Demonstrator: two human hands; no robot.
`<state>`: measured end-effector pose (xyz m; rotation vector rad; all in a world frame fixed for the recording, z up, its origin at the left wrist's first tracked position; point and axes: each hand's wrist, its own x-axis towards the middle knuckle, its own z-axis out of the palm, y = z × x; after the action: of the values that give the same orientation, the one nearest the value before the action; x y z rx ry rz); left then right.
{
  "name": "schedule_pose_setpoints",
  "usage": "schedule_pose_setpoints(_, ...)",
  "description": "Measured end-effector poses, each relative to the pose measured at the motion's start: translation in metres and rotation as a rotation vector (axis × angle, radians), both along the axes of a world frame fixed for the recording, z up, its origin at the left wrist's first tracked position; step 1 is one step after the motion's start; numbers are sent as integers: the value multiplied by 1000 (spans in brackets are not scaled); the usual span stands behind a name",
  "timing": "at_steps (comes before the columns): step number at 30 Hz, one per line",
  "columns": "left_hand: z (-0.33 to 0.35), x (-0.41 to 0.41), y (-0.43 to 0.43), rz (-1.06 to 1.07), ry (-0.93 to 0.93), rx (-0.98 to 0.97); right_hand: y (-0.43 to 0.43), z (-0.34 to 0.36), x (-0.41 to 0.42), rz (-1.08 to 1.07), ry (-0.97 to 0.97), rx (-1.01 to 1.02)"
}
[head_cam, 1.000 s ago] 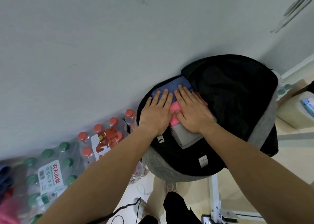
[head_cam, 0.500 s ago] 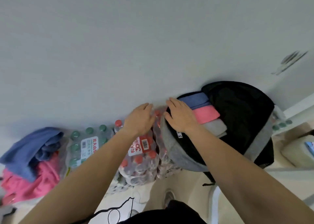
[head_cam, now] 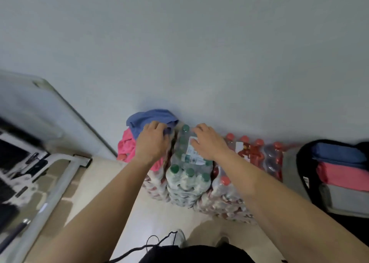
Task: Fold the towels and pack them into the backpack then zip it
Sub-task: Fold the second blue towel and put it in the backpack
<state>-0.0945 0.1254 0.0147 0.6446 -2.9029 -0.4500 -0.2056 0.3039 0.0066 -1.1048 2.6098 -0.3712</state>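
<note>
The left hand (head_cam: 152,143) rests on a crumpled blue towel (head_cam: 147,117) heaped over a crumpled pink towel (head_cam: 125,145) against the pale wall (head_cam: 179,43). Its grip is clamped on the blue cloth, fingers curled into it. The right hand (head_cam: 209,143) hangs over a shrink-wrapped pack of green-capped water bottles (head_cam: 187,174) just beside the heap. Its grip is slack, fingers slightly bent and clasping nothing; whether it touches the wrap is unclear. A pack of red-capped bottles (head_cam: 249,151) stands next along. At the far right, the black and grey backpack (head_cam: 289,168) lies unzipped, holding a folded blue towel (head_cam: 337,153), a folded pink towel (head_cam: 343,174) and a folded grey towel (head_cam: 347,198) side by side.
</note>
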Motion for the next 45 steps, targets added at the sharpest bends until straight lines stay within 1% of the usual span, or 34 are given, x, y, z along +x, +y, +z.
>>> schedule_pose_setpoints(3, -15, 23, -39, 117, -42, -88, -49, -5, 12, 76, 23, -43)
schedule_pose_setpoints(6, -30, 35, -63, 222, -62, 17, -88, -10, 15, 114, 90, -31)
schedule_pose_setpoints(9, -48, 39, -76, 189, -106, 101, -115, -18, 12, 116, 128, 14)
schedule_pose_setpoints(12, -59, 39, -80, 183, -52, 133, -131, -27, 8, 93, 107, 10)
schedule_pose_setpoints(19, -60, 28, -77, 212, -16, 96, -146, -28, 2, 64, 124, -52)
schedule_pose_setpoints(22, -50, 27, -76, 162, 1, 10, -147, -21, -2, 96, 148, -80)
schedule_pose_setpoints(24, -40, 29, -79, 102, 1, -100, -145, -11, -5, 102, 160, -123)
schedule_pose_setpoints(25, -33, 28, -80, 97, 2, -101, -143, -4, -6, 92, 163, -140)
schedule_pose_setpoints(27, -15, 23, -81, 158, 75, -44, -137, 12, -9, 72, 177, -163)
schedule_pose_setpoints(29, 9, 16, -79, 210, 214, 17, -130, 30, -13, 64, 182, -206)
schedule_pose_setpoints(33, 58, -7, -72, 99, 399, 87, -112, 76, -23, 14, 110, -358)
schedule_pose_setpoints(36, 91, -27, -60, 44, 496, 100, -89, 106, -34, -27, 145, -460)
schedule_pose_setpoints(38, 113, -39, -47, 27, 551, 110, -72, 125, -41, -41, 182, -519)
schedule_pose_setpoints(41, 143, -58, -24, -12, 584, 195, -46, 154, -51, -65, 248, -588)
schedule_pose_setpoints(45, 180, -83, 10, -71, 608, 211, -1, 180, -62, -135, 289, -608)
